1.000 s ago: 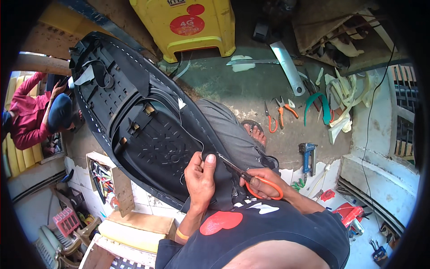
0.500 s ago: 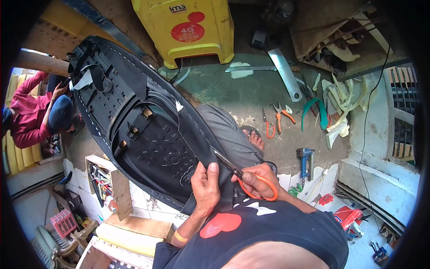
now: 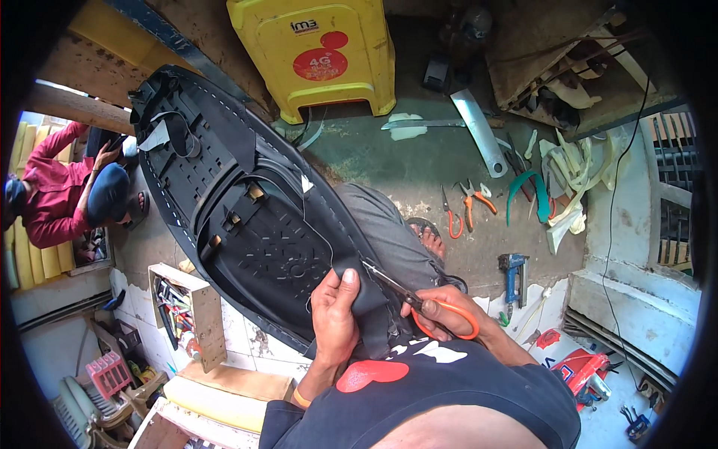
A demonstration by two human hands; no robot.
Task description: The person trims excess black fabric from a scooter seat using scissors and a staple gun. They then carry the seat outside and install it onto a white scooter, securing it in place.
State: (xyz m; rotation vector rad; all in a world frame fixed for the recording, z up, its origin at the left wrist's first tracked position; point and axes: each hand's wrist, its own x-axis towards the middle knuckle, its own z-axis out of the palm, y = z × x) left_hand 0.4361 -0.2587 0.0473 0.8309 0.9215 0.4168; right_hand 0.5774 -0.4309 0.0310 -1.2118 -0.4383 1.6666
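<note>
Across my lap lies a long black motorcycle seat, its ribbed plastic underside facing up. A black cover wraps over its edge, with a line of white stitches along it. My left hand pinches the loose edge of this cover near the close end of the seat, thumb on top. In my right hand are scissors with orange handles, fingers through the loops. Their blades lie at the cover's edge, just right of my left thumb, and look slightly apart.
A yellow plastic stool stands ahead. On the floor to the right lie pliers, another orange-handled tool, a metal ruler, and a blue staple gun. A tool box sits left. Another person crouches at far left.
The scissors and my right hand have shifted slightly right and down, and the blades look more open. The whole view has moved a little. My left hand still pinches the cover.
</note>
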